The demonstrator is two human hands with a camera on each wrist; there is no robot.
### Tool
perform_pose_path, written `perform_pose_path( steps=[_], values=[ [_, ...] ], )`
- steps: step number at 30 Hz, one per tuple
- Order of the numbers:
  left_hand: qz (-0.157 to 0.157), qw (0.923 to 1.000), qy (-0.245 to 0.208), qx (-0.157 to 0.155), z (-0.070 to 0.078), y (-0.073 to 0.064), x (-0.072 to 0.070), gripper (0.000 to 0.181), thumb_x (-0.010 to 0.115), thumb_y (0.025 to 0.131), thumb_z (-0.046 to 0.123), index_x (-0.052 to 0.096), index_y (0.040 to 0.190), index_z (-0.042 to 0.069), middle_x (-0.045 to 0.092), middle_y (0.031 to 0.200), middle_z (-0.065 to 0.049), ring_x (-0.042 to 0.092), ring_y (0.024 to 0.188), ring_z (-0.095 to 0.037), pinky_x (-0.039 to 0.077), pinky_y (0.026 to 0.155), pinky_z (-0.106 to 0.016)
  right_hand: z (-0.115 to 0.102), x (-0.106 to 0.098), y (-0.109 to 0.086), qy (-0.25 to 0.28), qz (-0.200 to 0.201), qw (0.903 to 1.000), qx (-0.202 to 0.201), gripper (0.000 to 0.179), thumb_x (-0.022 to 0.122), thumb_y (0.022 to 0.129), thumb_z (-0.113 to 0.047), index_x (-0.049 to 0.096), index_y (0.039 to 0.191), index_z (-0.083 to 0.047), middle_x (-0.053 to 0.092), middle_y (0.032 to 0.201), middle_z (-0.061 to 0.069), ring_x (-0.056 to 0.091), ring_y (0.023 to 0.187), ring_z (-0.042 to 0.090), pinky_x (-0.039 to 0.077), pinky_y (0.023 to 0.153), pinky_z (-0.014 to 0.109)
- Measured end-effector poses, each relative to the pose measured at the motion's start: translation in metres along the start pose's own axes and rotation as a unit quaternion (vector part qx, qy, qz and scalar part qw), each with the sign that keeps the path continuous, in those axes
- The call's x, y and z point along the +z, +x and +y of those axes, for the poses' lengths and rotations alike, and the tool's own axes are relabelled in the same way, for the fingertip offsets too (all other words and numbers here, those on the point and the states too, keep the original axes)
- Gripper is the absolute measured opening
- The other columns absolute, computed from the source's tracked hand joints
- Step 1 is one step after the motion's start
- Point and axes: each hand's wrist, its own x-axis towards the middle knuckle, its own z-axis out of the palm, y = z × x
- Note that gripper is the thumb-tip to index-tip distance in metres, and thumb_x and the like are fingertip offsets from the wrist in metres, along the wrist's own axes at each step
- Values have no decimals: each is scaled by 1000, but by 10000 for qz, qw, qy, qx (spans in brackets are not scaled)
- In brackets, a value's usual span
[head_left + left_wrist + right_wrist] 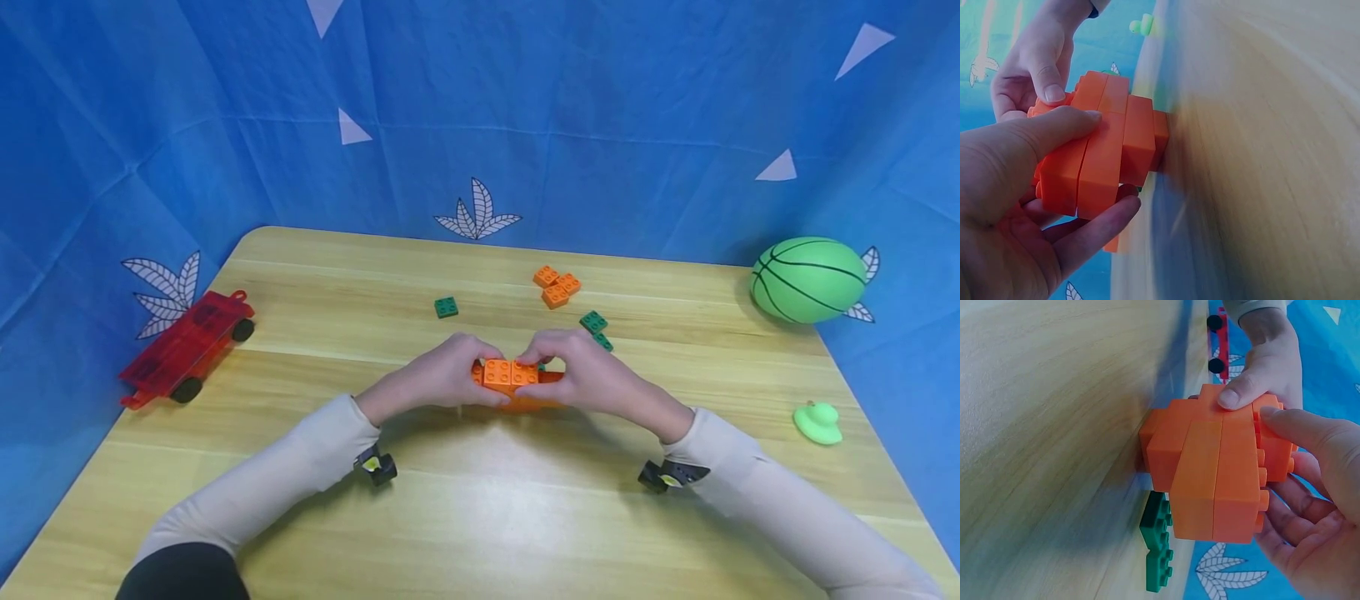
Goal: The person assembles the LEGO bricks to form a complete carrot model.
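Together, the left hand (453,372) and the right hand (600,373) grip one orange stack (512,372) near the middle of the table (487,517). The left hand has it from the 9 o'clock side, the right from 3 o'clock, each with thumb on the near face and fingers bent round the far one. The stack is built of bricks in stepped layers, studs up, its lowest layer close to the tabletop; whether it touches, I cannot tell.

With the stack as the clock's centre in the head view and 12 at the far side, three orange bricks (555,297) lie close together at 1 o'clock. Two green bricks (593,322) sit at 2, just past the right hand, and a lone green brick (446,307) between 10 and 11.

Farther out, a red car (187,346) with black wheels stands at 9 by the table's edge. A green ball (810,279) with black lines is between 2 and 3, and a small pale green toy (818,422) at 3. A blue curtain (450,67) hangs behind at 12. Both sleeves (262,475) are pale, with a small black camera (378,468) at each wrist.
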Motion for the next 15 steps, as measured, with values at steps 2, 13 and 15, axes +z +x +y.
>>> perform_pose_path(
  steps=[2, 13, 15],
  values=[
    [19, 10000, 1, -2, -1, 0, 0, 21, 87, 83, 27, 75, 96, 15, 69, 80, 4, 55, 65, -8, 46, 59, -19, 1, 1, 0, 38, 1, 10000, 28, 23, 89, 81, -20, 79, 101, -15, 75, 90, -7, 63, 78, 9, 57, 73, 25],
    [628, 9978, -130, 188, -3, -16, -10, 43, 87, 82, 39, 74, 119, 22, 74, 116, 8, 67, 102, -14, 60, 76, -24, 4, 4, 0, 201, 111, 9997, -69, 24, 88, 82, -18, 77, 102, -13, 74, 90, -5, 63, 78, 8, 57, 72, 29],
    [714, 9967, -278, 276, -3, -19, -11, 38, 86, 84, 36, 76, 117, 21, 75, 115, 6, 68, 102, -14, 61, 74, -23, 5, 4, -1, 266, 119, 9996, -39, 23, 88, 82, -17, 76, 101, -13, 74, 91, -5, 64, 79, 7, 59, 73, 31]
  ],
)
